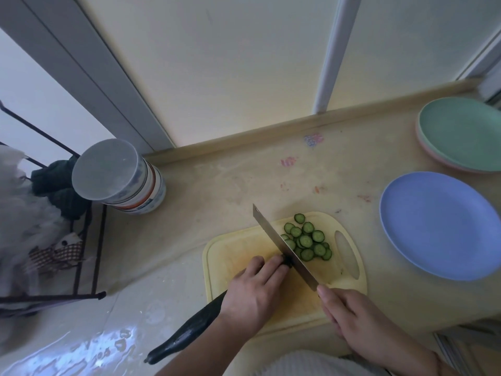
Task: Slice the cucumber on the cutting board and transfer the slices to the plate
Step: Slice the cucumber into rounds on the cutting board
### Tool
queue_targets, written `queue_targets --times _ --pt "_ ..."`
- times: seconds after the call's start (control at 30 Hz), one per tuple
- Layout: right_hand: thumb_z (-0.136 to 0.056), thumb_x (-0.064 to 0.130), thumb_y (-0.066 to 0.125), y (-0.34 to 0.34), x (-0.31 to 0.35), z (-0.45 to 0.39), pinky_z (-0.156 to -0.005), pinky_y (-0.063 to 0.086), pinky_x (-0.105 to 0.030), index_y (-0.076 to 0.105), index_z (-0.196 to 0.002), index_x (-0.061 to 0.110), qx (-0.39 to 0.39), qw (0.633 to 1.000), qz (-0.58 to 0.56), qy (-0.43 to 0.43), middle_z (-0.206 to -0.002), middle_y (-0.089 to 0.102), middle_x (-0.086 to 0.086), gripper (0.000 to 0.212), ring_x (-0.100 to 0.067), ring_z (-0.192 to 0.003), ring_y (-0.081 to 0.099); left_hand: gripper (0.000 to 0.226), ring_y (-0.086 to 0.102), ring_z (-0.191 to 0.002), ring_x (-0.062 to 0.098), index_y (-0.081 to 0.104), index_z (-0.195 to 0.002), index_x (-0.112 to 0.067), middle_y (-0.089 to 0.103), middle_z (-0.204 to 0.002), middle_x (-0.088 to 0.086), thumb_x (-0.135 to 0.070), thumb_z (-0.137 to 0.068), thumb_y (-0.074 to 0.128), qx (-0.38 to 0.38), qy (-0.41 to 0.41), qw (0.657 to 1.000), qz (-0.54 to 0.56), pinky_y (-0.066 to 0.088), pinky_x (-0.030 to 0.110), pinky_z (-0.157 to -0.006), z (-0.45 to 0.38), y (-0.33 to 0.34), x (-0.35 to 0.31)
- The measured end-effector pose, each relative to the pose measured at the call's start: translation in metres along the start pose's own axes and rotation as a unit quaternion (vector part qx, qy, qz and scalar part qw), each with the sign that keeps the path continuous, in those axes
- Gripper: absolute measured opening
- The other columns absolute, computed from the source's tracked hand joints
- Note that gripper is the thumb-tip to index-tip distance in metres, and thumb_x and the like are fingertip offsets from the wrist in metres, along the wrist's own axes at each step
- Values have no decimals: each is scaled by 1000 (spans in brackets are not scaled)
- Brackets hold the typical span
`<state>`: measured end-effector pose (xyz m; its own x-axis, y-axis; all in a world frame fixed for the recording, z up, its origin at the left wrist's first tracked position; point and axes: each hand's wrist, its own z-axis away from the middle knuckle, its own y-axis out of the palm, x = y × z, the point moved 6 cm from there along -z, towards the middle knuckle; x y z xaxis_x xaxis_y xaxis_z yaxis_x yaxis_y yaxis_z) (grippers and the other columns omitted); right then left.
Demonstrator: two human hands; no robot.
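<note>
My counter (pixel 244 185) is beige, with faint coloured stains. Directly on it: the yellow board (pixel 233 256) before me, a blue plate (pixel 439 226) to its right, stacked plates (pixel 466 131) behind, a lidded tub (pixel 122 177) at left.

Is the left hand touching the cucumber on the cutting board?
Touching. The head view shows the left hand lying on the cucumber, fingers curled over its cut end beside the knife.

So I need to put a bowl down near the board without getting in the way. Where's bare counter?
Bare counter lies behind the yellow plastic cutting board, between the striped lidded canister and the round blue plate. The board is crowded: green cucumber slices, steel knife, both hands.
</note>
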<state>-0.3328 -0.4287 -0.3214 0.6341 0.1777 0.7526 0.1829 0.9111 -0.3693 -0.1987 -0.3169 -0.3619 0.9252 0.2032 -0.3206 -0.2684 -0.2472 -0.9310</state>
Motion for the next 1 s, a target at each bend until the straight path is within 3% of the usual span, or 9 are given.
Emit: queue_targets --times 0.17,0.37,0.67,1.0 --pt "-82 72 29 -1 -1 7 -54 32 -29 36 -65 8 0 1000 18 3 -53 34 4 66 -8 -50 33 45 56 -100 22 60 -125 -21 57 -134 -6 -14 -81 68 2 -12 1000 -4 57 35 -57 -2 1 0" --pt "-83 72 29 -1 -5 8 -54 32 -28 36 -62 18 2 1000 12 16 -52 34 5 58 -8 -49 34 56 56 -100 23 59 -126 -22 55 -135 -6 -13 -74 76 12 -13 1000 -22 56 32 -55 -2 2 -3" --pt "-84 71 28 -1 -5 11 -56 34 -29 37 -61 16 7 1000 14 18 -52 36 4 60 -9 -49 36 57 58 -102 23 58 -127 -22 54 -133 -6 -14 -73 77 18 -22 999 -26 57 31 -54 -3 0 -3" --pt "-87 66 32 2 -1 13 -52 33 -19 40 -59 21 -21 999 33 24 -47 43 10 53 -3 -48 41 70 53 -101 20 54 -126 -26 54 -132 -9 -17 -64 87 33 -39 998 -28 56 29 -52 -4 -1 -5"
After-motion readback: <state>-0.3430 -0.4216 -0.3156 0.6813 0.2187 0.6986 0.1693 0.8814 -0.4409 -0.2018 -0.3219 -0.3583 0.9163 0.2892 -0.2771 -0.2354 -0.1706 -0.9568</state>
